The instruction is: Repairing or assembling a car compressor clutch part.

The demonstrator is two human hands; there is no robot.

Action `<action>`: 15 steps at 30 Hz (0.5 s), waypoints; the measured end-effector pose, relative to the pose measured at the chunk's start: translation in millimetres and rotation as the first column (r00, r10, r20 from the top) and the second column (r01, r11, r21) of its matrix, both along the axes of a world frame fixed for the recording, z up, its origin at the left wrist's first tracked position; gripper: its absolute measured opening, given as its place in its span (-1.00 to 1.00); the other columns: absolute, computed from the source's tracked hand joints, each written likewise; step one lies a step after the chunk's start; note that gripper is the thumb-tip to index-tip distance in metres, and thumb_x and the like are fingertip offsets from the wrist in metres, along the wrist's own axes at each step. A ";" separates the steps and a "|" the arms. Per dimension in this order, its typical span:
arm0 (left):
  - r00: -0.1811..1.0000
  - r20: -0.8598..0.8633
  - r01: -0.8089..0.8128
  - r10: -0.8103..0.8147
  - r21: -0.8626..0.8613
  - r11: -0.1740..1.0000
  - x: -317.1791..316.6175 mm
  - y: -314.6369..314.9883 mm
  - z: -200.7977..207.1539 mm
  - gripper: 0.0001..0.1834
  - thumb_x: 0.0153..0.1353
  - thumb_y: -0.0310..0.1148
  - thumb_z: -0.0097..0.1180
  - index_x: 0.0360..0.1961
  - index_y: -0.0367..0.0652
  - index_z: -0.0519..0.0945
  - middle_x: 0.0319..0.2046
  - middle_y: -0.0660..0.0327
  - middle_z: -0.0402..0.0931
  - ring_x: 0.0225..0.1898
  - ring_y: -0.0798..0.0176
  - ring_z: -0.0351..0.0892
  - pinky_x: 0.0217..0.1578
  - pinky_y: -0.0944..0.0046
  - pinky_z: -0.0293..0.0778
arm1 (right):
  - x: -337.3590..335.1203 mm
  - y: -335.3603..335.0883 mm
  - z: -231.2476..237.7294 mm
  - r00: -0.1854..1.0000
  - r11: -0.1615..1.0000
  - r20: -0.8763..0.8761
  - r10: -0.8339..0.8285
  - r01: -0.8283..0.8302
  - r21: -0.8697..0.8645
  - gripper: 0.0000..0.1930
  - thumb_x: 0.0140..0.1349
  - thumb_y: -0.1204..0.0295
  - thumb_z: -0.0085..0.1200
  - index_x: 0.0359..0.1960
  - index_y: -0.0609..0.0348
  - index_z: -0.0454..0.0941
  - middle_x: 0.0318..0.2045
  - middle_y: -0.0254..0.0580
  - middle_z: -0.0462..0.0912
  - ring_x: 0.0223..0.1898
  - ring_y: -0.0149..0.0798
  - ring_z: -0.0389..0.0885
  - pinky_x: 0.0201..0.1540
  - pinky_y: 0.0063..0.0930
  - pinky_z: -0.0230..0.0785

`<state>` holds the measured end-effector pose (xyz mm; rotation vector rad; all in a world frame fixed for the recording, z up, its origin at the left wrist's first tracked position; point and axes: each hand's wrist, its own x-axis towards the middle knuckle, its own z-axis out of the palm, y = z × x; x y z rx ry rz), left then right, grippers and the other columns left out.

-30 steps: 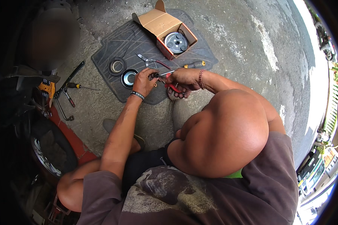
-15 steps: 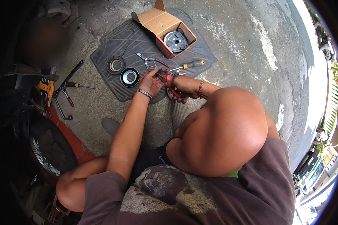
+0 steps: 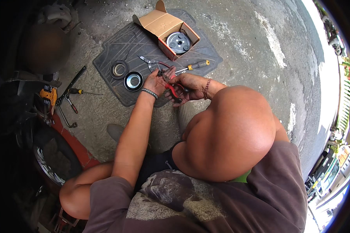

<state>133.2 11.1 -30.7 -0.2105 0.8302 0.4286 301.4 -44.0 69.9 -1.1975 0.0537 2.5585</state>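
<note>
My right hand (image 3: 188,86) grips red-handled pliers (image 3: 172,88), whose jaws point toward my left hand. My left hand (image 3: 155,80), a beaded bracelet at its wrist, pinches a small dark part (image 3: 160,72) at its fingertips, right at the plier jaws. Both hands hover over the near edge of a black ribbed rubber mat (image 3: 120,46). My own head and shoulders fill the lower right of the view.
On the mat lie a dark ring (image 3: 119,70), a shiny metal ring (image 3: 133,81), a second pair of pliers (image 3: 148,61), an orange-handled screwdriver (image 3: 193,66) and an open cardboard box (image 3: 161,23) holding a round metal part (image 3: 178,42). Hand tools (image 3: 72,95) and a wheel (image 3: 46,165) are at left.
Both hands have stayed over the mat's near edge, with the pliers drawn a little closer to my left fingertips. My head has shifted slightly in the view.
</note>
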 end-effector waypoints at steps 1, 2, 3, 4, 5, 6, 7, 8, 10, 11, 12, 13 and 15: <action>0.999 -0.036 0.009 -0.008 0.027 1.000 3.1 0.1 2.2 -0.30 0.54 -0.01 -0.53 0.24 -0.50 0.34 0.19 -0.07 0.48 0.22 0.10 0.50 0.30 0.17 0.33 | 1.8 -0.4 -10.6 0.994 0.997 0.092 0.065 -0.069 0.034 -0.47 0.49 0.10 -0.26 -0.17 0.40 0.58 -0.45 0.04 0.69 -0.36 -0.15 0.71 -0.33 -0.26 0.57; 0.997 -0.071 0.019 -0.015 0.054 0.998 5.7 -0.2 4.6 -0.28 0.54 0.01 -0.55 0.22 -0.52 0.33 0.20 -0.10 0.47 0.24 0.07 0.46 0.31 0.13 0.30 | 3.4 -1.7 -18.7 0.974 0.988 0.186 0.127 -0.140 0.061 -0.45 0.48 0.07 -0.26 -0.19 0.39 0.59 -0.53 -0.12 0.67 -0.48 -0.29 0.66 -0.46 -0.41 0.49; 0.997 -0.074 0.016 -0.012 0.057 0.998 2.0 -0.4 3.2 -0.28 0.54 0.01 -0.55 0.22 -0.52 0.33 0.20 -0.10 0.47 0.24 0.07 0.46 0.31 0.13 0.30 | 0.7 0.8 -14.3 0.975 0.988 0.183 0.130 -0.143 0.064 -0.45 0.48 0.07 -0.26 -0.19 0.39 0.59 -0.53 -0.12 0.67 -0.48 -0.29 0.66 -0.46 -0.41 0.49; 0.998 -0.059 0.042 -0.038 0.056 0.998 -2.3 -0.8 2.0 -0.28 0.54 0.01 -0.55 0.23 -0.50 0.34 0.20 -0.07 0.47 0.25 0.08 0.45 0.32 0.13 0.27 | -2.0 4.0 -9.1 0.991 0.994 0.072 0.111 -0.112 0.008 -0.47 0.47 0.07 -0.21 -0.22 0.37 0.60 -0.58 -0.24 0.62 -0.55 -0.36 0.56 -0.51 -0.49 0.36; 0.997 -0.045 0.067 -0.064 0.056 0.996 -6.3 -1.0 0.6 -0.28 0.53 0.02 -0.56 0.24 -0.48 0.34 0.21 -0.05 0.47 0.26 0.09 0.44 0.33 0.12 0.24 | -5.0 6.5 -5.4 0.996 0.995 -0.038 0.086 -0.088 -0.053 -0.49 0.45 0.08 -0.17 -0.25 0.35 0.61 -0.63 -0.35 0.57 -0.62 -0.43 0.45 -0.57 -0.58 0.24; 0.997 -0.041 0.073 -0.070 0.055 0.996 -1.8 -2.3 5.3 -0.28 0.53 0.02 -0.56 0.24 -0.48 0.34 0.21 -0.05 0.47 0.26 0.09 0.44 0.33 0.12 0.24 | -3.6 6.0 -5.7 0.996 0.995 -0.034 0.080 -0.082 -0.054 -0.49 0.45 0.08 -0.17 -0.25 0.35 0.61 -0.63 -0.35 0.57 -0.62 -0.43 0.45 -0.57 -0.58 0.24; 0.988 -0.109 0.115 -0.107 0.068 0.991 3.7 -4.7 12.9 -0.28 0.53 0.02 -0.56 0.25 -0.46 0.34 0.21 -0.03 0.47 0.27 0.10 0.43 0.34 0.12 0.22 | -2.0 5.8 -6.2 0.995 0.995 -0.012 0.098 -0.098 -0.010 -0.53 0.44 0.11 -0.14 -0.27 0.33 0.61 -0.65 -0.42 0.52 -0.65 -0.46 0.40 -0.60 -0.61 0.20; 0.974 -0.176 0.157 -0.142 0.078 0.984 8.4 -6.0 18.3 -0.28 0.53 0.03 -0.56 0.26 -0.43 0.34 0.22 0.00 0.47 0.27 0.10 0.43 0.35 0.12 0.20 | -0.3 5.5 -6.7 0.993 0.993 0.012 0.115 -0.115 0.033 -0.56 0.43 0.14 -0.11 -0.29 0.32 0.62 -0.67 -0.50 0.47 -0.68 -0.50 0.35 -0.63 -0.64 0.16; 0.973 -0.176 0.158 -0.148 0.041 0.987 9.4 -5.1 20.8 -0.29 0.53 0.03 -0.55 0.26 -0.40 0.35 0.22 0.01 0.47 0.26 0.11 0.44 0.33 0.12 0.21 | -0.5 6.4 -7.9 0.990 0.991 0.041 0.132 -0.133 0.013 -0.59 0.42 0.17 -0.10 -0.29 0.32 0.62 -0.69 -0.53 0.39 -0.70 -0.55 0.27 -0.66 -0.66 0.10; 0.972 -0.180 0.153 -0.150 0.005 0.988 7.5 -4.3 22.0 -0.30 0.53 0.04 -0.55 0.27 -0.36 0.36 0.23 0.03 0.48 0.26 0.11 0.44 0.31 0.11 0.23 | -2.3 7.4 -7.8 0.986 0.988 0.067 0.155 -0.155 -0.006 -0.61 0.42 0.20 -0.10 -0.28 0.32 0.62 -0.71 -0.57 0.32 -0.73 -0.59 0.20 -0.69 -0.69 0.03; 0.972 -0.182 0.151 -0.147 0.006 0.988 4.4 -4.0 19.3 -0.30 0.53 0.04 -0.55 0.27 -0.36 0.36 0.23 0.03 0.48 0.26 0.11 0.44 0.31 0.11 0.23 | -4.6 8.7 -5.4 0.985 0.988 0.064 0.157 -0.157 -0.005 -0.61 0.42 0.20 -0.10 -0.28 0.32 0.62 -0.71 -0.57 0.32 -0.73 -0.59 0.20 -0.69 -0.69 0.03; 0.968 -0.185 0.177 -0.169 0.026 0.984 1.8 -3.7 16.6 -0.30 0.53 0.05 -0.54 0.28 -0.33 0.36 0.23 0.03 0.47 0.24 0.10 0.45 0.29 0.10 0.25 | -6.4 10.4 -1.1 0.988 0.990 0.075 0.135 -0.132 -0.041 -0.63 0.41 0.21 -0.10 -0.27 0.29 0.62 -0.70 -0.58 0.27 -0.74 -0.63 0.15 -0.71 -0.71 -0.02; 0.963 -0.186 0.206 -0.195 0.043 0.978 2.8 -4.3 19.6 -0.31 0.53 0.05 -0.54 0.29 -0.31 0.36 0.23 0.03 0.47 0.22 0.09 0.47 0.27 0.08 0.27 | -4.6 11.2 -0.9 0.990 0.992 0.088 0.110 -0.103 -0.080 -0.65 0.41 0.23 -0.10 -0.26 0.26 0.63 -0.70 -0.60 0.23 -0.74 -0.66 0.10 -0.72 -0.73 -0.07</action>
